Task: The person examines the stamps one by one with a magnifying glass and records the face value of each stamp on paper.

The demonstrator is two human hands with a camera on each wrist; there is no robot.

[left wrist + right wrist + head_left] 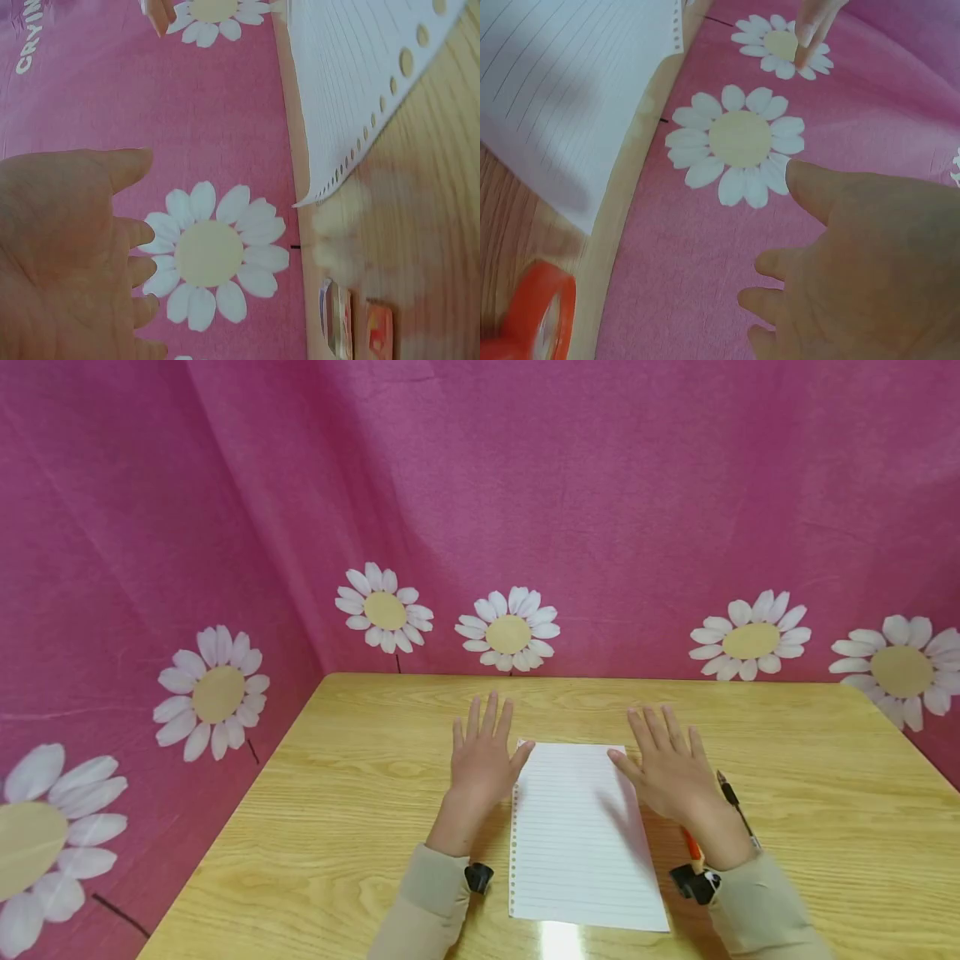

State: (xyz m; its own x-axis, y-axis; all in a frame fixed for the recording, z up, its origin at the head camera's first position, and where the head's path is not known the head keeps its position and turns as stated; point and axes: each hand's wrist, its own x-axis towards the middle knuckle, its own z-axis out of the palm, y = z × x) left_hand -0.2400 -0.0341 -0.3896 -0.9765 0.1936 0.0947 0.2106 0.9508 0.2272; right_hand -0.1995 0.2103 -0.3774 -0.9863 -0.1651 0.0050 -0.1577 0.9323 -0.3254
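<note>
A sheet of lined loose-leaf paper (581,839) with punched holes down its left edge lies on the wooden table. Over its upper left corner is my left hand (482,764), palm down with fingers straight and holding nothing. My right hand (666,772) spreads its fingers the same way by the upper right corner, also holding nothing. Both palms show raised above the tabletop in the left wrist and right wrist views. Beside my right wrist lies a black-tipped pen (729,792). An orange-red object (692,844), partly hidden under that wrist, shows a ring-shaped loop (544,307) in the right wrist view.
Two small items, one with a striped side (335,319) and one reddish (379,330), lie on the table near my left hand. A pink curtain (600,485) printed with white daisies hangs behind the table and along its left side.
</note>
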